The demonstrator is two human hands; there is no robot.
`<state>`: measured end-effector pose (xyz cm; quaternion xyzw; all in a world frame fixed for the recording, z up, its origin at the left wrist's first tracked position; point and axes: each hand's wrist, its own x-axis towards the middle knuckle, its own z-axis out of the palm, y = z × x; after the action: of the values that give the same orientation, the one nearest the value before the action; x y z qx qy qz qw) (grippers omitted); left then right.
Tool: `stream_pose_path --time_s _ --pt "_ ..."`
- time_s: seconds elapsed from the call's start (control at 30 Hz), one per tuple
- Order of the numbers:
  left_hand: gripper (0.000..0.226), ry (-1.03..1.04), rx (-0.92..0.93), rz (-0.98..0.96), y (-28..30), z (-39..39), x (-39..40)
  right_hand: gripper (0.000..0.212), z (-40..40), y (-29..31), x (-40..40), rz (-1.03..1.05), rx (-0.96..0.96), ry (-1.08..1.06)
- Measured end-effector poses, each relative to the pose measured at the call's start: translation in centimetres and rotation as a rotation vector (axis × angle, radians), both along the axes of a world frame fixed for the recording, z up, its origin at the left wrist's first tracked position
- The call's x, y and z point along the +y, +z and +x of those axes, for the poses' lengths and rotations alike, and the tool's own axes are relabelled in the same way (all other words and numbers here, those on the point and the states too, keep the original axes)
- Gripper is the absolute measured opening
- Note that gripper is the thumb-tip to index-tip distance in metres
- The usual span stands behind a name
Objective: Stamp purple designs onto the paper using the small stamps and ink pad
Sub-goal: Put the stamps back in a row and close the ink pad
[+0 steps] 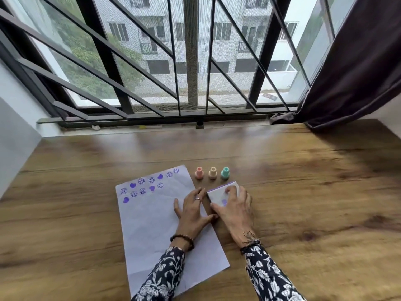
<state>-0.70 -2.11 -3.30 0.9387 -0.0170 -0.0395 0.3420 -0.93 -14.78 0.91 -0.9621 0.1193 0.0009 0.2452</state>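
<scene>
A white sheet of paper [156, 222] lies on the wooden table [303, 203], its top rows printed with several purple smileys and hearts. Three small stamps stand upright in a row beyond it: pink [199, 172], peach [212, 172] and teal [225, 172]. The white ink pad [219, 195] sits just right of the paper with its lid down and a purple heart on top. My right hand [235, 210] rests over the pad, fingers spread on its lid and thumb at its near edge. My left hand [193, 211] lies flat on the paper's right edge, its fingertips next to the pad.
A barred window with a sill [152, 127] runs along the table's far edge. A dark curtain [355, 68] hangs at the right and drapes onto the table's far right corner. A pale wall [15, 131] borders the left side.
</scene>
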Motion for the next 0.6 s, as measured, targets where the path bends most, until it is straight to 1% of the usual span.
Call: stream_pose_path --time_s 0.2,0.3,0.5,0.57,0.6 --pt "0.075 -0.053 0.012 -0.011 0.1 0.1 0.2 0.056 -0.4 -0.6 0.0 0.007 -0.054 -0.033" --pt "0.077 -0.078 0.017 -0.021 0.2 0.3 0.3 0.056 -0.3 -0.7 0.1 0.016 -0.047 -0.032" --pt "0.085 -0.181 0.026 0.029 0.5 0.5 0.6 0.058 -0.7 -1.0 0.1 0.013 -0.03 -0.018" --pt "0.087 -0.202 0.023 0.014 0.7 0.2 0.7 0.053 -1.1 -0.9 0.4 -0.012 -0.094 -0.009" --pt "0.087 -0.21 0.012 0.0 0.7 0.1 0.9 0.048 -1.3 -0.8 0.5 -0.027 -0.163 0.005"
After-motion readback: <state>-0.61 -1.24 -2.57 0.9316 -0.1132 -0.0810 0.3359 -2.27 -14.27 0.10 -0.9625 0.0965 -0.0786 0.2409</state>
